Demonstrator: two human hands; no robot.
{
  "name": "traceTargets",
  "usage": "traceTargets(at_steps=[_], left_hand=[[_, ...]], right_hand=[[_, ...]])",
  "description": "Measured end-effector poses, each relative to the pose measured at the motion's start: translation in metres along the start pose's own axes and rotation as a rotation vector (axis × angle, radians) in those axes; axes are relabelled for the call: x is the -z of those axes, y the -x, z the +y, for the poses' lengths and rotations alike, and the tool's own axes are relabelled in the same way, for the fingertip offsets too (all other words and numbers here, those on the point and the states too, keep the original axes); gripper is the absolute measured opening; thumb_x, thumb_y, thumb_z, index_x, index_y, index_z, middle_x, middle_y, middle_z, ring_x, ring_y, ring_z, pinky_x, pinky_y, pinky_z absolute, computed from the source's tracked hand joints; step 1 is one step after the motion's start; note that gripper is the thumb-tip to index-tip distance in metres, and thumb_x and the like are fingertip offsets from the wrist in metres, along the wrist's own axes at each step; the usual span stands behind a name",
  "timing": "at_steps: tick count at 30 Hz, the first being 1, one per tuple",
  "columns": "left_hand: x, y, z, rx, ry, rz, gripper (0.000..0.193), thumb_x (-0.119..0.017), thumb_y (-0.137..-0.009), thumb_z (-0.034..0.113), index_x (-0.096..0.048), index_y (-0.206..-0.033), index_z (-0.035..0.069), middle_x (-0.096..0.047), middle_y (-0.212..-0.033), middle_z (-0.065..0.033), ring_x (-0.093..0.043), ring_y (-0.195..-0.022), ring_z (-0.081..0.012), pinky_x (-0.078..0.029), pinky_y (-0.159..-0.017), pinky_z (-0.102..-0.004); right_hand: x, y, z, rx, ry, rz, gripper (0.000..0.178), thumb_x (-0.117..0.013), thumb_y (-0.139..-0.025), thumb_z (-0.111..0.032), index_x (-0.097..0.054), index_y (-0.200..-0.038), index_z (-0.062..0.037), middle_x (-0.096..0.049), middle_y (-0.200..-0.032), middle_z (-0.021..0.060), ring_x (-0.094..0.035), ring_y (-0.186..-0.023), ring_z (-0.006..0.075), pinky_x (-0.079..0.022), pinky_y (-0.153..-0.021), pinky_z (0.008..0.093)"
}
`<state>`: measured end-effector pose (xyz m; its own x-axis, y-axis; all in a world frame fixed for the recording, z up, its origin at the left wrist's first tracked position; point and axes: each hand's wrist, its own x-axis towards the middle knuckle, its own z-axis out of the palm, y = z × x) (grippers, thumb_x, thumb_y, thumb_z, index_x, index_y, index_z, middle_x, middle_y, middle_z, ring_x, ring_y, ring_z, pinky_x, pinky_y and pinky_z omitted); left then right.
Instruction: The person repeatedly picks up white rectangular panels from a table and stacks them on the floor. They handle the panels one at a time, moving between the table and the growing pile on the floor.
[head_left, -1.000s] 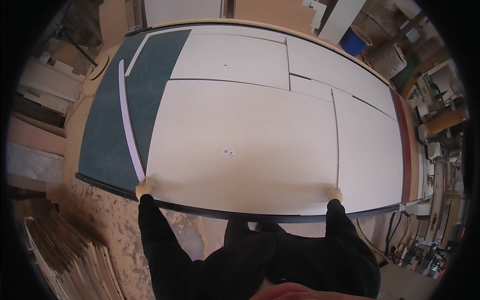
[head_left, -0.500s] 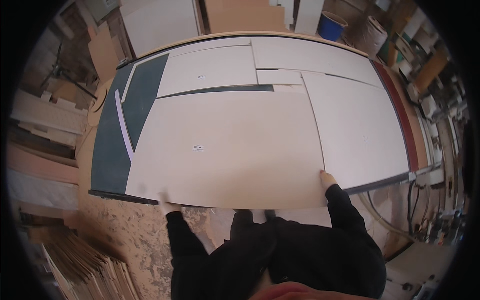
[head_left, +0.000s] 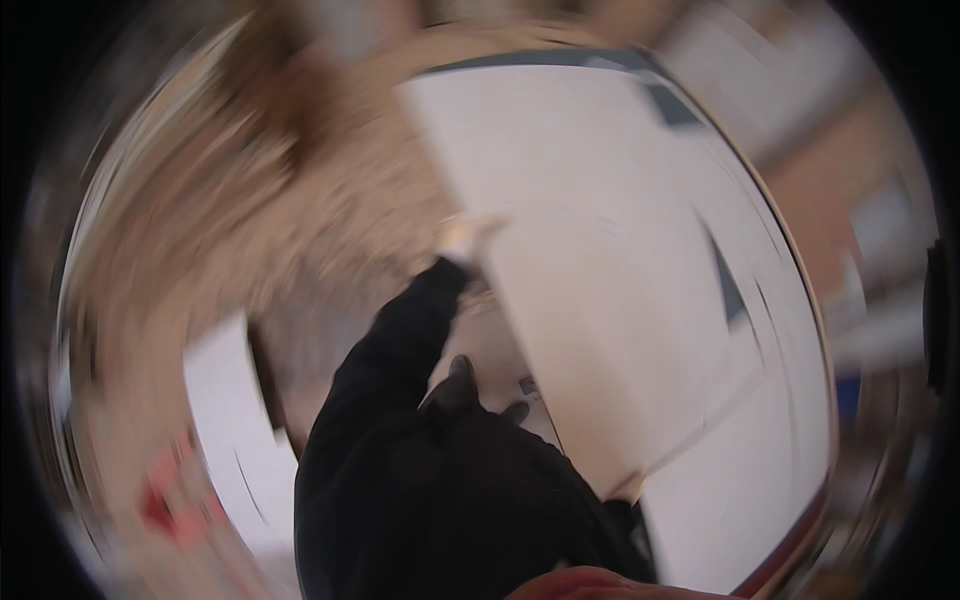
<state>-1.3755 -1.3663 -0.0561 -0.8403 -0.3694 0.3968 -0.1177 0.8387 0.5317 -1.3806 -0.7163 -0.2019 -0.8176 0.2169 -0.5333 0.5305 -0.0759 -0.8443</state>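
A large pale flat panel (head_left: 570,200) lies on the table, its near edge at my body. My left hand (head_left: 468,236) is at that near edge, thumb over the top face and fingers out of sight below; motion blurs it. Further right along the panel, my right hand (head_left: 628,487) grips the edge near the corner, also blurred. Beside that corner lies another white panel (head_left: 720,490), with a thin seam between the two. Dark green table surface (head_left: 540,60) shows as a strip past the panel's left end and as a wedge-shaped gap behind it.
A white board (head_left: 235,430) stands or lies to the left behind me, with a blurred red object (head_left: 165,500) by it. The brown floor (head_left: 340,210) stretches along the table's near side. A blue bin (head_left: 848,395) shows beyond the far edge.
My view has swung sharply to the left. The large panel now covers more of the green surface at the table's left end, and the purple strip there is no longer visible.
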Motion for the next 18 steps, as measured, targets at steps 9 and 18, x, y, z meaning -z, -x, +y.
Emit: traceTargets(at_steps=[9,18], left_hand=[[0.186,0.111,-0.018,0.349,0.742,0.498,0.021,-0.066,-0.092,0.021,-0.073,-0.099,0.002,-0.073,-0.096,-0.0116,-0.068,-0.082,-0.0185,-0.053,-0.075,-0.0303],[0.303,0.366,-0.174,0.805,1.412,1.072,0.030,-0.069,-0.088,0.007,-0.065,-0.114,-0.006,-0.070,-0.105,-0.0137,-0.068,-0.091,-0.0200,-0.056,-0.082,-0.0335]], right_hand=[[-0.119,0.082,0.000,0.144,0.720,-0.011,0.064,-0.049,-0.093,-0.043,-0.055,-0.127,0.0111,-0.061,-0.127,0.0232,-0.059,-0.113,0.0329,-0.048,-0.096,0.0411],[-0.303,0.174,0.010,0.256,0.954,-0.124,0.065,-0.052,-0.092,-0.043,-0.056,-0.125,0.0130,-0.061,-0.126,0.0252,-0.061,-0.109,0.0340,-0.049,-0.095,0.0414]])
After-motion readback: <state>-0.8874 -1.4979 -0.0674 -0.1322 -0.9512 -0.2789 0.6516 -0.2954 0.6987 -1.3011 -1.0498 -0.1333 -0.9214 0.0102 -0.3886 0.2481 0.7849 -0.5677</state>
